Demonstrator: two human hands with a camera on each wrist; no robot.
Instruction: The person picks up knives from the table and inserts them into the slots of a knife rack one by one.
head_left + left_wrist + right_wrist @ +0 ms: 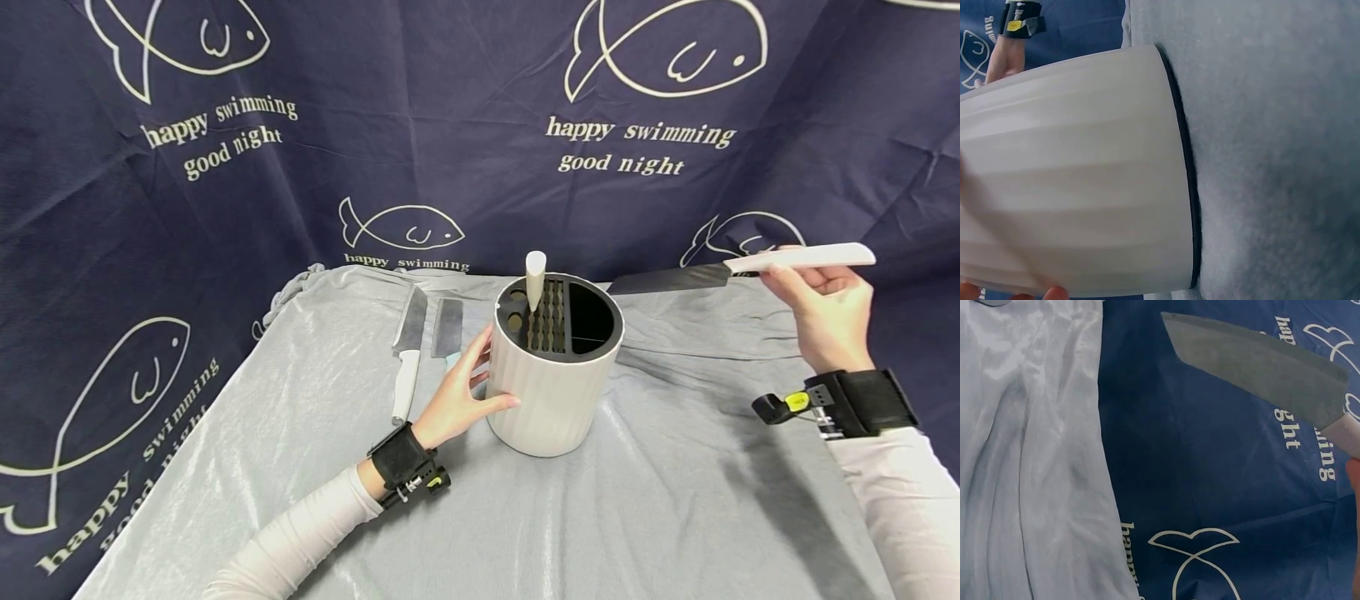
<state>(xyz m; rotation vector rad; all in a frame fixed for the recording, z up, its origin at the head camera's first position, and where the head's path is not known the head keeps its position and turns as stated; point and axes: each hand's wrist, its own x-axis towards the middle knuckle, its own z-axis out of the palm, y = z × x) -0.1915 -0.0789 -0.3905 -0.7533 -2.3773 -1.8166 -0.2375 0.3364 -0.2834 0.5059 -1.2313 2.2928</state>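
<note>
A white ribbed knife holder (551,404) with a black slotted top stands upright on the cloth. My left hand (453,404) grips its left side, thumb across the front and fingers round the back; the left wrist view shows its ribbed wall close up. One knife with a white handle (536,275) stands in the slots, its blade hidden inside. Off to the right, my right hand (832,321) holds a kitchen knife (675,278) by its white handle, raised above the cloth. Its broad blade (1260,369) points left towards the holder.
Left of the holder lie a white-handled knife (406,379) and a broad-bladed knife (448,327) with a light blue handle, partly hidden by my left hand. Grey cloth (600,533) covers the table. A dark blue curtain (465,108) with fish drawings hangs behind.
</note>
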